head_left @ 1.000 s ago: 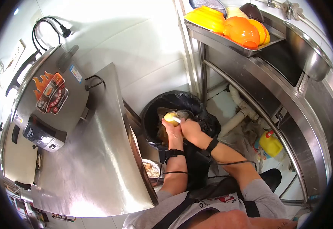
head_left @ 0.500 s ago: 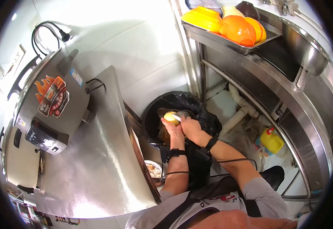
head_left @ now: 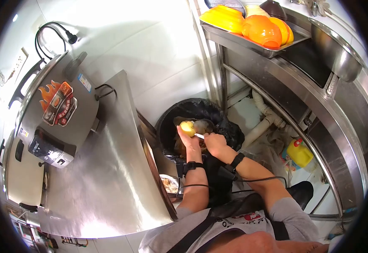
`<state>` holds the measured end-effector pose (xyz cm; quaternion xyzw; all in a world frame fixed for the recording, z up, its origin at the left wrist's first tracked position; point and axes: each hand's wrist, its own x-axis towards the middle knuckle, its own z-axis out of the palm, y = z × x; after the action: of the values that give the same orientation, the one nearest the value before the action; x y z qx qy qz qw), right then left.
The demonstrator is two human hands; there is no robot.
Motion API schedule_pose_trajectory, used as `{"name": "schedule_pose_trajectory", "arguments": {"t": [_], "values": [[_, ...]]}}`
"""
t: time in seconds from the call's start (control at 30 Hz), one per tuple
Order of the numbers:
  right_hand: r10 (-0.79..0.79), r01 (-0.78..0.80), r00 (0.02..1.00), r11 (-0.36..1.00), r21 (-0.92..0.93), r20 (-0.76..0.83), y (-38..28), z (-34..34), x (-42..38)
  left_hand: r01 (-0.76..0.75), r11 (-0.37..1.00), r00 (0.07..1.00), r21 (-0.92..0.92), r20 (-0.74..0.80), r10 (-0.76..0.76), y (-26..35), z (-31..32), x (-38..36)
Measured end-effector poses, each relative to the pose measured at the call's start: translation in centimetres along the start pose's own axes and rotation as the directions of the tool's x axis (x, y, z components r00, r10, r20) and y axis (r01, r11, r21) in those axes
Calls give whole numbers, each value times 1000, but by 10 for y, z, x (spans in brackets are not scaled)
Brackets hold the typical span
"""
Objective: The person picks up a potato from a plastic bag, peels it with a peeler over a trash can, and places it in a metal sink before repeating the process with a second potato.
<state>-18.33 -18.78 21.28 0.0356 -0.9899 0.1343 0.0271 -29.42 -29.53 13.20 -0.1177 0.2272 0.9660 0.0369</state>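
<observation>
A round yellow item, perhaps a potato, is held in my left hand over a black-lined bin. My right hand is closed round the handle of a small white-bladed tool, which points left toward the yellow item's lower right side. The tool's exact type is too small to tell. Scraps and some clear plastic lie inside the bin beneath my hands.
A steel table carries a large electric cooker on the left. At the right stands a steel sink unit with a tray of orange bowls. Under it are a white pipe and a yellow bottle.
My right hand and the tool have moved slightly right and down, away from the yellow item. The item, still in my left hand, shows more of its surface.
</observation>
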Motion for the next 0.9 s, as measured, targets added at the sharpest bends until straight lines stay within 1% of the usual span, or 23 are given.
{"name": "schedule_pose_trajectory", "arguments": {"t": [0.03, 0.07, 0.1, 0.13, 0.17, 0.2, 0.27, 0.3, 0.37, 0.4, 0.43, 0.47, 0.5, 0.53, 0.57, 0.6, 0.67, 0.7, 0.77, 0.8, 0.83, 0.87, 0.9], "values": [[-3, 3, 1000, 1000, 1, 2, 3, 6, 2, 42, 996, 999, -82, 15, -41, -1, 2, -6], [70, -70, 996, 997, 12, -50, 6, 11, 6, 40, 996, 999, -83, 15, -39, 1, 6, -8], [146, -144, 985, 989, 28, -96, 4, 9, 5, 94, 994, 996, -54, -6, -94, 1, 7, -10], [148, -146, 985, 989, 27, -91, 3, 8, 2, 150, 988, 988, -27, -28, -151, 1, 7, -13], [167, -156, 978, 983, 94, -126, 4, 4, 2, 177, 984, 984, 6, -13, -177, 3, 8, -14], [187, -162, 969, 974, 159, -161, 4, -2, 2, 180, 984, 984, 2, -9, -180, 4, 9, -14], [188, -158, 968, 970, 183, -163, 9, -3, 8, 203, 978, 979, 35, 24, -204, 7, 9, -13], [184, -143, 965, 967, 211, -189, 11, -6, 15, 203, 979, 979, 32, 23, -204, 8, 10, -11], [158, -100, 960, 964, 245, -230, 14, -14, 31, 165, 974, 985, 153, 21, -170, 9, 8, -5], [123, -66, 968, 966, 250, -219, 13, -24, 38, 145, 966, 988, 216, 16, -152, 10, 4, -5], [52, -5, 979, 972, 234, -197, 16, -28, 49, 112, 956, 993, 273, 1, -116, 10, 7, -9], [-17, 56, 984, 974, 218, -175, 16, -31, 55, 111, 955, 993, 276, 0, -116, 11, 10, -13], [-15, 55, 984, 974, 219, -179, 17, -27, 61, 70, 948, 997, 310, 5, -75, 11, 15, -16], [-63, 85, 989, 984, 157, -136, 17, -24, 68, 28, 939, 999, 343, 13, -35, 10, 20, -18], [-109, 117, 990, 988, 97, -85, 18, -20, 72, 15, 933, 999, 358, -31, -4, 10, 25, -20], [-108, 116, 990, 989, 96, -85, 16, -15, 69, 15, 934, 1000, 358, -31, -4, 9, 21, -17], [-77, 87, 982, 995, 53, -174, 7, 1, 52, 5, 934, 999, 357, -50, 14, 7, 9, -8], [-63, 66, 993, 997, 30, -101, -2, -1, 36, -28, 955, 996, 297, -67, 50, 7, 9, -7], [-82, 86, 994, 994, 63, -70, -4, 18, 15, -75, 979, 990, 189, -106, 96, 7, -6, 8], [-98, 103, 994, 990, 98, -49, -3, 19, 12, -77, 980, 989, 186, -111, 99, 7, -2, 6], [-105, 109, 993, 989, 97, -46, -2, 19, 12, -141, 967, 981, 212, -103, 165, 5, 4, 4], [-51, 61, 994, 992, 109, -95, -1, 19, 11, -204, 950, 969, 239, -92, 231, 6, 10, 1], [8, 10, 990, 992, 124, -144, -1, 15, 11, -152, 958, 975, 242, -124, 186, 7, 11, -3]]}}
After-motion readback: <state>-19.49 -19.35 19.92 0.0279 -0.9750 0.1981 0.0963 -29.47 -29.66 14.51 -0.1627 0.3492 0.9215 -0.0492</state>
